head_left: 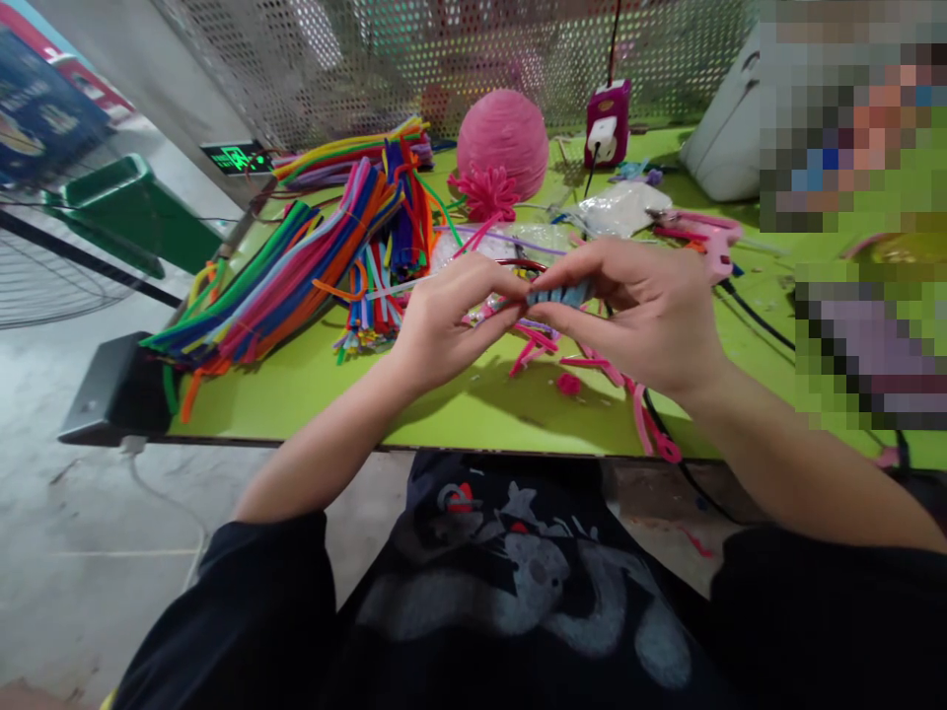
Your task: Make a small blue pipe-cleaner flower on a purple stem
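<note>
I could read no words or numbers; the green glowing sign [238, 158] at ten o'clock showed only blurred marks.

Between my fingertips [518, 292] I see a grey-blue fuzzy piece [563, 293]. Just below my fingers lie bright pink stem scraps [592, 367] on a lime-green table [326, 380]. Left of my fingers spreads a bundle of pipe cleaners [296, 271] in green, orange, blue, red, purple and yellow. Beyond my fingers sits a pink ball [503, 133] with a hot-pink pompom flower [486, 190], and a magenta box with a white plug [608, 123]. Right of my fingers lies a pale pink glue gun [706, 237]. My shirt [518, 582] is black with a grey-and-red print.
</note>
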Demonstrator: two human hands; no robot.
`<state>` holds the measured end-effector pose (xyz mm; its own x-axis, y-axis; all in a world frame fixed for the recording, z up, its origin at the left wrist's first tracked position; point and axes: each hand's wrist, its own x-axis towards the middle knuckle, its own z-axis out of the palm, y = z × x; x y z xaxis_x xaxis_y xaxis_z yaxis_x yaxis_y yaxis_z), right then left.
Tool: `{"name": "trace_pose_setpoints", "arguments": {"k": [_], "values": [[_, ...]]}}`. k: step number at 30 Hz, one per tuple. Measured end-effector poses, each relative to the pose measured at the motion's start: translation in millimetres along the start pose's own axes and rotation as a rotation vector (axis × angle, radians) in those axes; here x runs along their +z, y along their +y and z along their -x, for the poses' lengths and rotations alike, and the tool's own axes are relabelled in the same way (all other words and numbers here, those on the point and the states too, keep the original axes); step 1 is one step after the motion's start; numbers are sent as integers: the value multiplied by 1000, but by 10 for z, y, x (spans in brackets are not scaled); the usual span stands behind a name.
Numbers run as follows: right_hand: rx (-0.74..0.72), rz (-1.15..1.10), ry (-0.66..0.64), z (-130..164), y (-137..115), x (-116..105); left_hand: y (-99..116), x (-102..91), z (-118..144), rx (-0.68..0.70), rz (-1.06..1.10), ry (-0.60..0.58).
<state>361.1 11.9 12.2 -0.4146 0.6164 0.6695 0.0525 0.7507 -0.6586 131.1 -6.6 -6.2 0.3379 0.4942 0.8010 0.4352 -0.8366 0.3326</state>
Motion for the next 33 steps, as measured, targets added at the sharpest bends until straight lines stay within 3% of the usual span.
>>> {"name": "trace_pose_setpoints", "arguments": {"k": [4, 9, 15, 22, 33], "values": [[-89, 36, -28, -11, -23, -35, -42, -60, -16, 39, -11, 4], [-96, 43, -7, -7, -48, -45, -85, -115, -29, 42, -36, -26], [-69, 117, 19, 18, -47, -40, -105, -134, -28, -54, 36, -65], [82, 156, 0, 5, -113, -60, -43, -154, -50, -319, 154, -182], [60, 132, 24, -12, -111, -66, -91, -242, -77, -377, 127, -251]]}}
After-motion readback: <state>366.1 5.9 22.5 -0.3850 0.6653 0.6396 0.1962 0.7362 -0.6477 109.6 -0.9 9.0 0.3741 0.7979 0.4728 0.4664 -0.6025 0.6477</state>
